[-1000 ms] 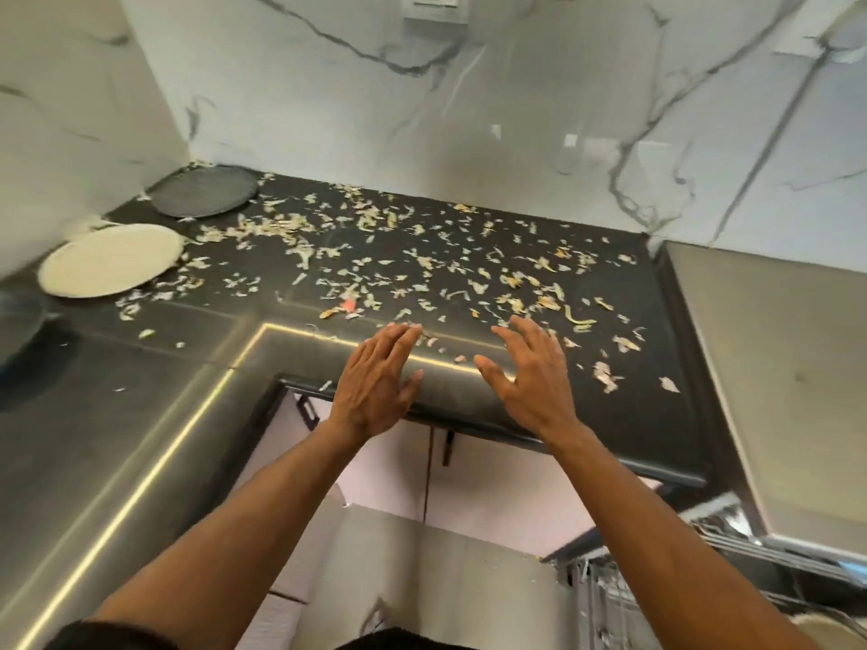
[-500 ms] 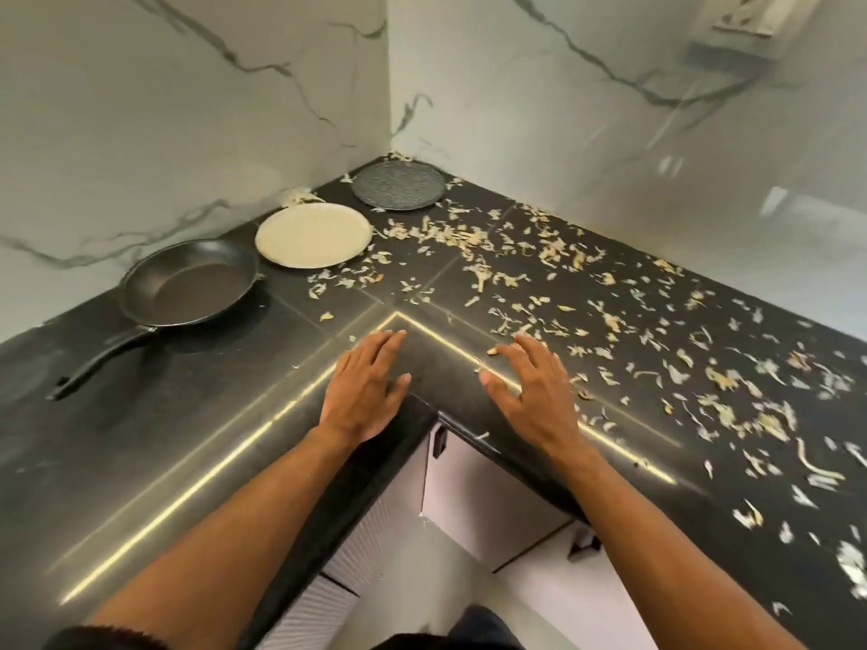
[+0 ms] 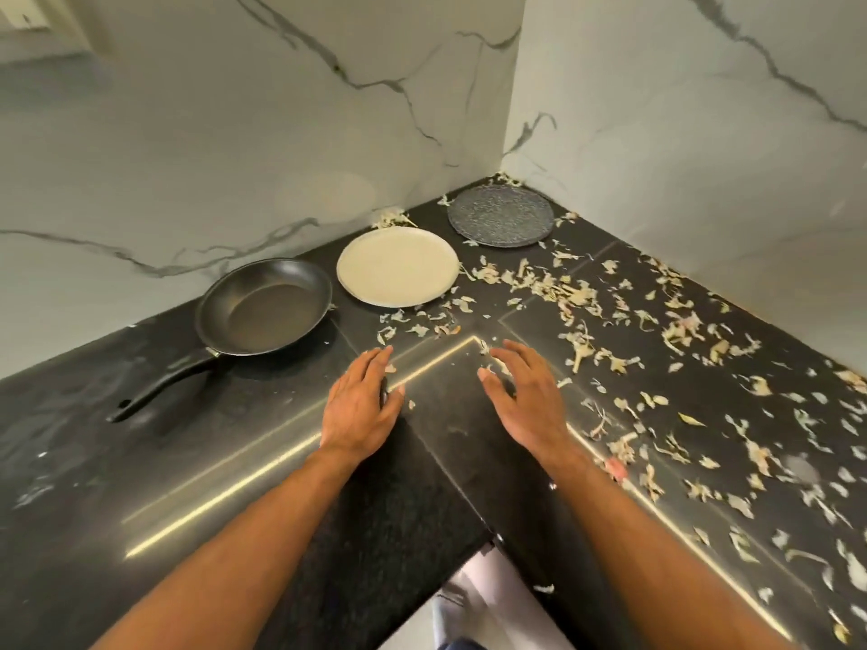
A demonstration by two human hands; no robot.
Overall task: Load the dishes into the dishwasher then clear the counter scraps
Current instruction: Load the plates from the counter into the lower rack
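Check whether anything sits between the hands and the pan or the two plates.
Nothing visible does. Both the left hand and right hand are open and empty, over bare counter. The pan, white plate and grey plate lie beyond them, with only loose scraps scattered near the plates.

Desk [image 3: 140,462]: polished black stone, finely speckled, glossy, reflecting a light strip. Walls [image 3: 234,133]: white marble-look panels, grey veining, smooth, semi-gloss. Frying pan [image 3: 262,312]: dark non-stick coating, satin sheen; handle matt black. Cream plate [image 3: 398,267]: matt, smooth. Grey plate [image 3: 500,215]: speckled, rough-looking texture. Scraps [image 3: 553,286]: dry, papery, pale peelings.
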